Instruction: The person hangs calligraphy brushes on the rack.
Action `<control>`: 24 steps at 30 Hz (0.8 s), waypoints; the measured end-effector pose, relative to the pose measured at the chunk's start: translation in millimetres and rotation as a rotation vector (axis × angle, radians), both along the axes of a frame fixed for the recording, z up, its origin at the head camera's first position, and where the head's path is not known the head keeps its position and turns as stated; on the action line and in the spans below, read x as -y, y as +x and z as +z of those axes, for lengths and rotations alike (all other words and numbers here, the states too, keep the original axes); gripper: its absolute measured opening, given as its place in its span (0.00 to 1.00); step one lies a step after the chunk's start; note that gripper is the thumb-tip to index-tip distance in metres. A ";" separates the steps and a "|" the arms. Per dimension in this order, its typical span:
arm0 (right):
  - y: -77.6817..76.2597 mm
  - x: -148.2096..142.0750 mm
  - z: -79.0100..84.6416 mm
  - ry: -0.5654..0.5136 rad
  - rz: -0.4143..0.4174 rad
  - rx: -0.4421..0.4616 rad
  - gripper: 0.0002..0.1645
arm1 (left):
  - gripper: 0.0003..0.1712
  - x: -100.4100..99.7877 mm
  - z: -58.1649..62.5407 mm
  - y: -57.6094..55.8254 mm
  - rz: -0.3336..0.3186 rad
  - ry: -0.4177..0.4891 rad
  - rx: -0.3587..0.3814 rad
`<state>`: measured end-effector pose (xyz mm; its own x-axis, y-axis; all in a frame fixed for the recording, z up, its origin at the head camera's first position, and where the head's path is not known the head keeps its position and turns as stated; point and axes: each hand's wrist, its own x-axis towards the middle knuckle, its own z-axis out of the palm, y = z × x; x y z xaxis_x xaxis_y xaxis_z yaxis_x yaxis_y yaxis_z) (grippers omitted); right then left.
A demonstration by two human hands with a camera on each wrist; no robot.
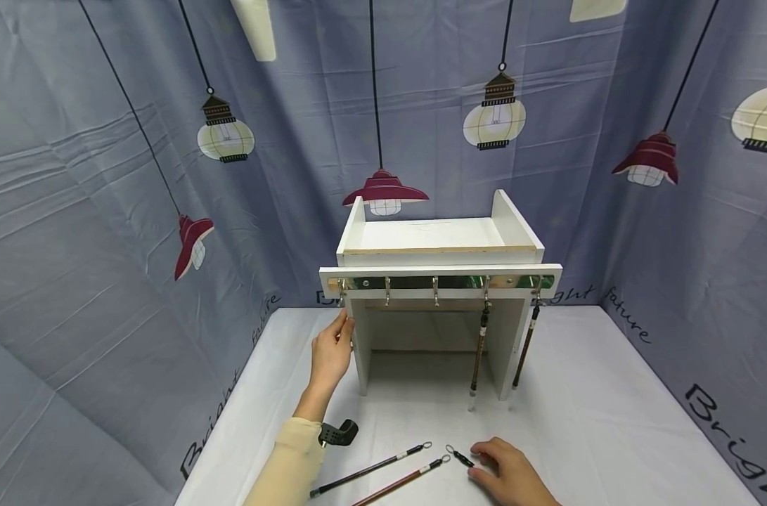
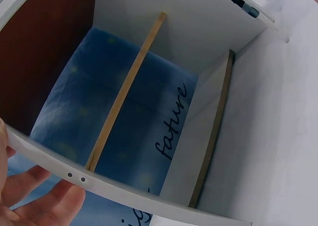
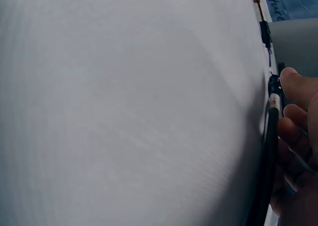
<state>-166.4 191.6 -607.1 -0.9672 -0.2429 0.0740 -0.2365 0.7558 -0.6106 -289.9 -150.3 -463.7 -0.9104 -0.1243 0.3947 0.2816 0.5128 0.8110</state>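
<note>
My left hand (image 1: pixel 331 355) grips the front left edge of a white wooden shelf unit (image 1: pixel 440 257). In the left wrist view its fingers (image 2: pixel 67 198) lie against the outside of the side panel. My right hand (image 1: pixel 506 472) is low on the table, thumb and fingers curled around a dark calligraphy brush (image 1: pixel 462 458) near its looped end; most of the shaft is hidden in the head view. In the right wrist view the brush's dark shaft (image 3: pixel 266 151) runs along the fingertips. Beside it lie a black brush (image 1: pixel 370 468) and a red-brown brush (image 1: pixel 403 483).
Along the unit's front bar runs a row of metal hooks (image 1: pixel 436 289). Two brushes hang at the right: one brown brush (image 1: pixel 480 351) and a darker brush (image 1: pixel 526 348) on the last hook. A white cloth (image 1: pixel 611 400) covers the table, and printed curtains (image 1: pixel 320 140) surround it.
</note>
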 end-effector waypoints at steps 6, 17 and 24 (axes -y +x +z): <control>-1.9 2.0 -6.5 0.082 0.017 -0.031 0.16 | 0.30 -0.2 0.7 -1.8 0.005 0.000 -0.005; -1.2 8.9 -6.3 0.095 -0.008 -0.045 0.08 | 0.31 -0.5 0.9 0.2 0.008 0.012 0.018; -0.3 10.9 3.6 0.007 -0.028 -0.018 0.06 | 0.30 -1.3 1.0 0.5 0.013 0.011 0.022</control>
<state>-166.7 180.6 -603.5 -0.9723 -0.2159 0.0899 -0.2258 0.7668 -0.6009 -289.4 -149.1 -462.7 -0.9173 -0.1399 0.3729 0.2570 0.5074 0.8225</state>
